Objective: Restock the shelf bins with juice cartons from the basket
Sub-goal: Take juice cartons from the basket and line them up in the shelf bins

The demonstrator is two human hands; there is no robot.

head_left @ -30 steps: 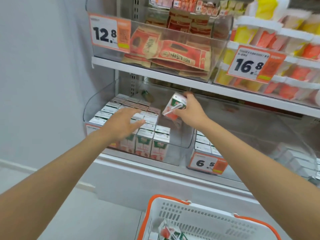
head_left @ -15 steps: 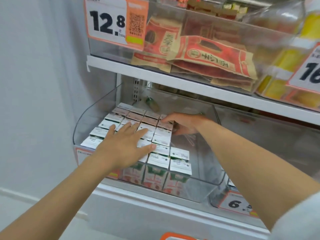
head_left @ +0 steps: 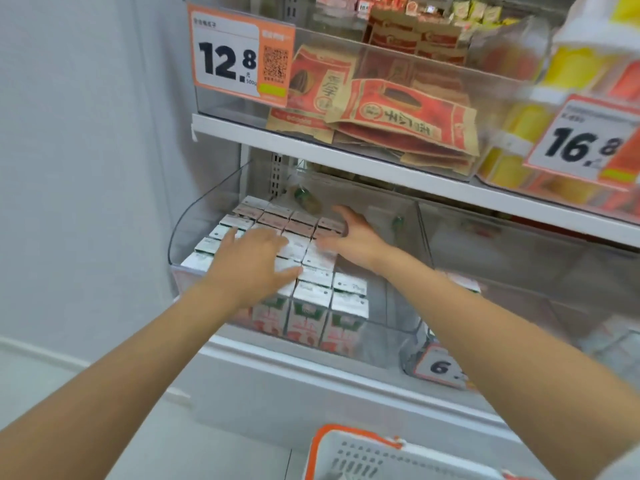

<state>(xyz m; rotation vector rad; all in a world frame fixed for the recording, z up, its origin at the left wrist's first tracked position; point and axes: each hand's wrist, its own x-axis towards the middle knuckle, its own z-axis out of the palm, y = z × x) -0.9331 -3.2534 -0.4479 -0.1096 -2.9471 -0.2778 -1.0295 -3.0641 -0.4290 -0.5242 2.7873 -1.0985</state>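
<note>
The bin (head_left: pixel 204 216) is clear plastic, smooth and shiny; you can see right through it. The juice cartons (head_left: pixel 306 315) inside are smooth card with pale, slightly shiny tops. The shelf (head_left: pixel 346 159) looks like white painted metal, smooth and a bit glossy. The snack bags (head_left: pixel 398 116) above look like matt brown paper with red print. The basket (head_left: pixel 363 448) is white plastic with holes and an orange rim. The wall (head_left: pixel 86 168) is matt grey.
</note>
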